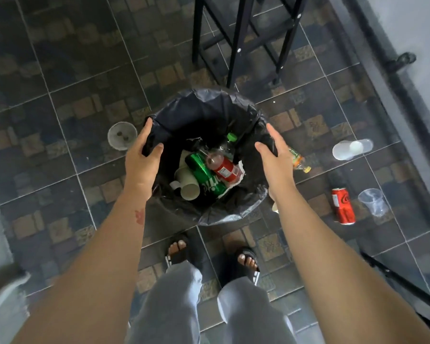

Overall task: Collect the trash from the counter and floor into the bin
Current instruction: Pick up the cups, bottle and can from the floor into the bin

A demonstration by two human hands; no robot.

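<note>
A bin lined with a black bag [204,108] stands on the tiled floor right in front of my feet. Inside lie a green can [204,175], a red-labelled bottle [224,167], a green-capped bottle and paper cups [190,191]. My left hand [142,160] grips the left rim of the bag, thumb inside. At the right rim my right hand [274,157] has its fingers spread; whether it touches the bag is unclear. On the floor lie a red can [343,206], a small orange-capped bottle [299,161], clear plastic cups [351,149] [372,202] and a white bowl [122,135].
A black metal stool frame [243,40] stands just behind the bin. A dark rail and wall base [392,70] run along the right side. Another black bar [402,284] crosses the lower right. My sandalled feet [178,252] are close to the bin.
</note>
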